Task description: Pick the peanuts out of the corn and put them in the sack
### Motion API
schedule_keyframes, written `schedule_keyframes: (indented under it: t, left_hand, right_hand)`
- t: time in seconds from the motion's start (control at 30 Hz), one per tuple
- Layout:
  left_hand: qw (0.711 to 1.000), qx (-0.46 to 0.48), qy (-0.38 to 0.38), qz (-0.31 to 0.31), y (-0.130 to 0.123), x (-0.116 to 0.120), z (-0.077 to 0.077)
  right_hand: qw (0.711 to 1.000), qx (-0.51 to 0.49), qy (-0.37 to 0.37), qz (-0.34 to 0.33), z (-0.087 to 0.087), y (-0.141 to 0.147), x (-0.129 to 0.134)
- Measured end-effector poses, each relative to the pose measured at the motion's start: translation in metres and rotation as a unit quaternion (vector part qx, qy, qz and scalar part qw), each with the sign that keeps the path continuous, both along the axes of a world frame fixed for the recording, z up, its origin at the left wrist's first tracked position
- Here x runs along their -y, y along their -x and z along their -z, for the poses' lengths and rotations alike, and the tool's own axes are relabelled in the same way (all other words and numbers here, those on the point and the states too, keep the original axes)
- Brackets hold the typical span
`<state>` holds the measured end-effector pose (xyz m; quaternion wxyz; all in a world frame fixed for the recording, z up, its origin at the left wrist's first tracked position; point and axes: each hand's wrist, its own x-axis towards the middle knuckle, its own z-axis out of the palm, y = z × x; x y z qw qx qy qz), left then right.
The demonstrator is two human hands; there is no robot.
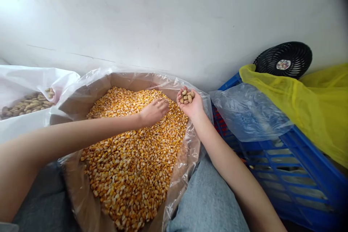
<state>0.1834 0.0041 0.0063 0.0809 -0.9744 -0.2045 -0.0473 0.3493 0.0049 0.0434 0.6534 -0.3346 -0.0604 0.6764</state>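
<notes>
My left hand [154,112] lies palm down on a heap of dried yellow corn kernels [133,159], and its palm and fingertips are hidden from view. The kernels fill a cardboard box [84,94] lined with a clear plastic bag [130,78]. My right hand [189,104] is cupped palm up over the box's far right corner, holding several peanuts in their shells [186,96]. A white bag [24,83] at the far left holds more unshelled peanuts [28,104], out of reach of both hands.
A white wall [163,18] rises behind the box. To the right, a blue plastic crate [288,166] sits under a clear plastic bag [247,114] and a yellow plastic bag [293,94]. A small black fan [284,59] stands against the wall. My denim-clad legs [206,199] lie below.
</notes>
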Motion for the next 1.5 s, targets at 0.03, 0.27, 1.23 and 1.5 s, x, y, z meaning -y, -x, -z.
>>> schedule_keyframes:
  t: [0.03,0.27,1.23,1.5]
  left_hand:
    - [0.998,0.019,0.032,0.052,-0.001,0.017,-0.001]
    - [0.795,0.083,0.219,0.559,0.034,0.129,0.012]
    - [0.996,0.062,0.043,0.052,-0.007,-0.024,0.037]
    - [0.982,0.12,0.126,0.072,0.018,-0.018,-0.003]
  right_hand:
    - [1.0,0.002,0.002,0.0,0.0,0.0,0.0]
    - [1.0,0.009,0.012,0.003,0.0,-0.002,0.001]
    - [0.998,0.047,0.029,-0.001,-0.001,0.001,0.003]
    - [1.0,0.019,0.021,-0.011,-0.002,-0.001,0.003]
